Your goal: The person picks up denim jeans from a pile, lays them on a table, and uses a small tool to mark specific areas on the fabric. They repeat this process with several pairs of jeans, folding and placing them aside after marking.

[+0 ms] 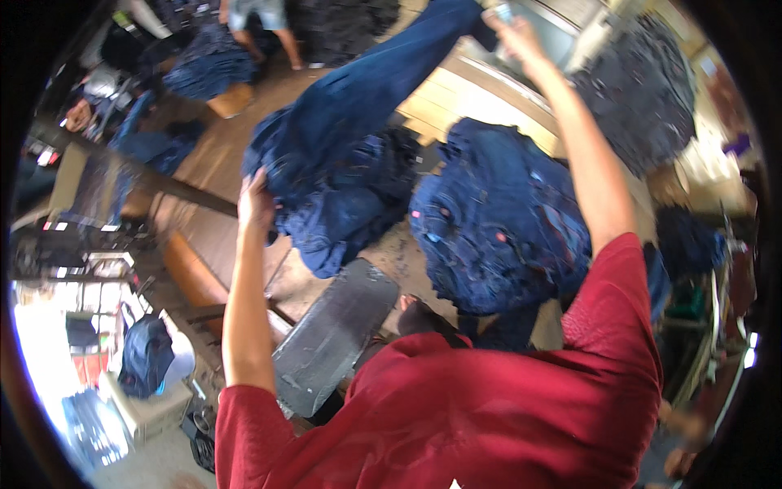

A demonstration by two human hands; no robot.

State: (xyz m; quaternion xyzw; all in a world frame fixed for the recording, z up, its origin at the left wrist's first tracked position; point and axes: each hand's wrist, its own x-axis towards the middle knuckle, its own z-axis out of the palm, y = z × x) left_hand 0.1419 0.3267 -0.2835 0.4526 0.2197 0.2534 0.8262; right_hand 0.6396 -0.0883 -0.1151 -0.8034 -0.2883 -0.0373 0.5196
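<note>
A pair of dark blue jeans (358, 90) is stretched up and away between my two arms, above a pile of jeans. My left hand (257, 200) grips the near, bunched end, its fingers partly hidden by the cloth. Far out at the upper right, my right hand (515, 39) holds the other end of the jeans. Its fingers are blurred, and a small pale thing (504, 13) shows by them, too unclear to name. Beneath the stretched jeans lies the heap of dark blue denim (342, 216). A second stack of folded jeans (501, 220) sits to its right.
A worn dark bench (338, 330) stands close in front of me. A dark metal bar (183, 186) crosses at the left. Dark garments (639, 94) are piled at the far right. Another person's bare legs (265, 33) show at the back, near a denim stack (212, 69).
</note>
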